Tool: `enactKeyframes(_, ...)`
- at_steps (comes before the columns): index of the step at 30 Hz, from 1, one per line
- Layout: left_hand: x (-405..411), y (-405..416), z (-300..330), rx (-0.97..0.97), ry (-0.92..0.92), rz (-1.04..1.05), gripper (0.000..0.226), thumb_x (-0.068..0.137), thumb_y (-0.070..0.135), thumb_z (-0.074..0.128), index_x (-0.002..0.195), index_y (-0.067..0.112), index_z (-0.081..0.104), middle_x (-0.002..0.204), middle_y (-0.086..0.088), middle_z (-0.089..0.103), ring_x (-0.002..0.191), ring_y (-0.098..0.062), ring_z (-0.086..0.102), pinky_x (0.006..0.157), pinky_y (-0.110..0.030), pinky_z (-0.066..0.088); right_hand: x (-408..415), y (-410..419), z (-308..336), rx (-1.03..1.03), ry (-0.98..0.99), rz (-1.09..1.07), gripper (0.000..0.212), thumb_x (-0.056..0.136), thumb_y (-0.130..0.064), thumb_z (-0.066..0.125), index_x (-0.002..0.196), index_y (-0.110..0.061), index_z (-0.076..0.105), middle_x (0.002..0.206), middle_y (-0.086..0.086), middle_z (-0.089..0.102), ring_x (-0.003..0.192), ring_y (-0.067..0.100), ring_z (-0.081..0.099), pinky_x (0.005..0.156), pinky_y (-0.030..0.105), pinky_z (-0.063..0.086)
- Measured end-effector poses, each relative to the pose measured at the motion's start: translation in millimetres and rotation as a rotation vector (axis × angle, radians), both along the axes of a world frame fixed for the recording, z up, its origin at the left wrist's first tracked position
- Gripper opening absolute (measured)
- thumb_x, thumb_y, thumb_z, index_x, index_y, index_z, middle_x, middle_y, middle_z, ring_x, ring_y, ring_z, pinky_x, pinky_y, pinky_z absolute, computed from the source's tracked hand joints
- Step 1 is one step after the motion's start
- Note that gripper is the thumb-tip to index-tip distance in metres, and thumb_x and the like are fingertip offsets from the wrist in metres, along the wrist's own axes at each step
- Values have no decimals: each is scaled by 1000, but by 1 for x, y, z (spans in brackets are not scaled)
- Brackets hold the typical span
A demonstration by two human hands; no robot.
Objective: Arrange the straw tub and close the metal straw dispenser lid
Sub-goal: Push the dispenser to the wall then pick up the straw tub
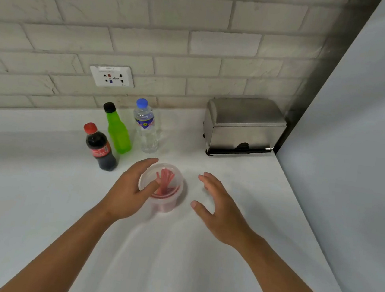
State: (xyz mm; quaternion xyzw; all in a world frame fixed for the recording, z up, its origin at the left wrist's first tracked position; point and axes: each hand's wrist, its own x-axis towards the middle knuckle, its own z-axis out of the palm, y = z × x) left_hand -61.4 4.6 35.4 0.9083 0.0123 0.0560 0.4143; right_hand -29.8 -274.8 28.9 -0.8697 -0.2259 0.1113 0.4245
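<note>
On the white counter [221,258], in front of three bottles [120,134], a clear tub [167,201] of red straws [165,181] is gripped at its rim by the left hand [130,191], while the right hand [220,210] is held open and empty just beside it, and the metal dispenser [244,128] is seen shut against the wall.

Clear round straw tub [166,199] upright mid-worktop, red straws [165,182] inside; metal straw dispenser [243,126] far right, lid shut.
</note>
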Motion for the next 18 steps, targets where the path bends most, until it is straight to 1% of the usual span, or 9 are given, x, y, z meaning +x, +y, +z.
enactKeyframes(2,-8,4,-7,-68,38,16,65,98,43,67,157,32,41,154,14,48,136,5,45,112,-22,37,-4,16,-1,-10,-10,32,68,97,-46,59,158,-33,32,168,-17,21,153,-3,22,119,15,20)
enactKeyframes(3,-12,5,-9,-118,67,25,71,97,48,66,159,32,37,156,15,45,139,-3,45,113,-31,41,-6,24,-2,-21,-19,47,68,97,-45,60,158,-32,31,169,-15,21,152,-6,19,116,11,17)
enactKeyframes(5,-19,4,-11,-192,106,35,80,93,54,65,162,30,31,157,17,41,140,-9,46,112,-40,47,-8,38,-4,-49,-33,77,69,98,-42,60,159,-29,31,171,-10,20,152,-6,16,114,9,14)
enactKeyframes(6,-22,2,-11,-210,111,29,80,93,53,65,162,31,30,156,19,42,139,-9,48,112,-43,48,-9,44,-5,-62,-36,88,69,99,-41,60,160,-27,31,171,-8,19,153,-2,16,114,10,15)
enactKeyframes(7,-25,1,-12,-219,104,16,75,96,51,66,160,35,32,155,21,44,138,-9,50,111,-45,50,-10,49,-6,-76,-38,92,68,99,-41,60,160,-25,32,172,-8,17,155,2,17,114,11,16)
enactKeyframes(9,-29,-2,-13,-200,73,-11,57,97,51,65,148,55,38,147,28,53,133,-7,56,106,-45,55,-12,55,-9,-106,-55,77,67,100,-41,58,159,-21,34,173,-8,13,155,7,20,112,13,20)
enactKeyframes(11,-32,-5,-12,-182,58,-23,50,96,54,62,140,62,41,141,27,57,130,-7,59,102,-44,57,-13,58,-11,-136,-84,46,64,101,-41,56,158,-18,38,173,-7,12,154,10,25,111,15,22)
enactKeyframes(15,-27,-11,-13,-194,42,-61,51,103,42,59,151,41,41,144,18,56,130,-12,58,101,-50,57,-9,56,-12,-153,-143,-26,53,102,-40,58,150,-18,52,170,-6,25,148,14,39,108,19,31)
enactKeyframes(18,-21,-14,-12,-186,12,-83,49,105,34,58,151,38,41,145,14,55,131,-15,57,98,-49,59,0,55,-11,-149,-161,-63,47,101,-41,60,144,-22,59,168,-8,32,144,15,45,109,26,38)
